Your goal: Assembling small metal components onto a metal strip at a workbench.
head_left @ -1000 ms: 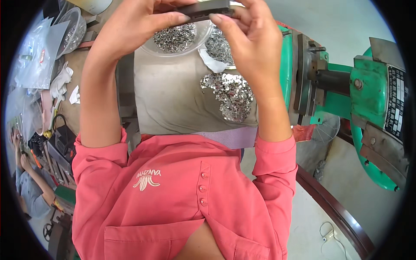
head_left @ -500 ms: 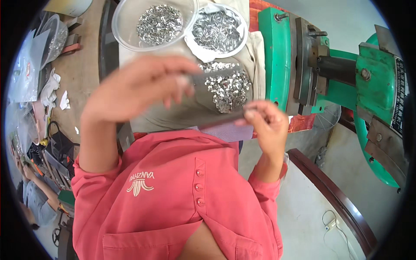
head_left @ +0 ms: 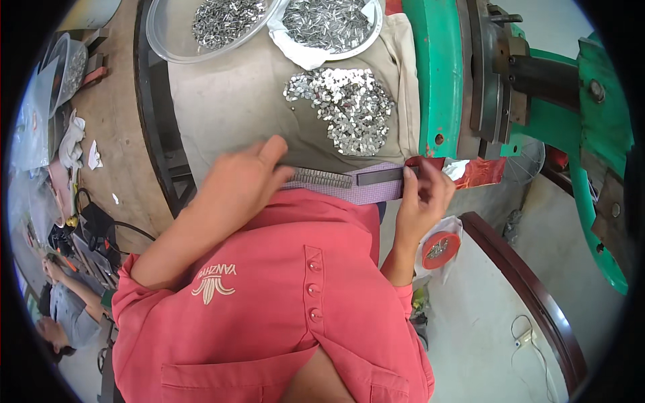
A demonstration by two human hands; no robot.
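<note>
Along the cloth-covered desk's point(head_left: 222, 107) near edge, a ridged strip point(head_left: 322, 177) lay by the left hand point(head_left: 232, 181), grip unclear; a dark bar point(head_left: 379, 176) was pinched by the right hand's point(head_left: 424, 191) fingers. Level handling seemed advisable.

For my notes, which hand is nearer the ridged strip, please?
Left: the left hand is at the left end of the ridged strip, the right hand beyond its right end.

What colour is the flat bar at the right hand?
The flat bar is dark grey, best in the head view.
</note>
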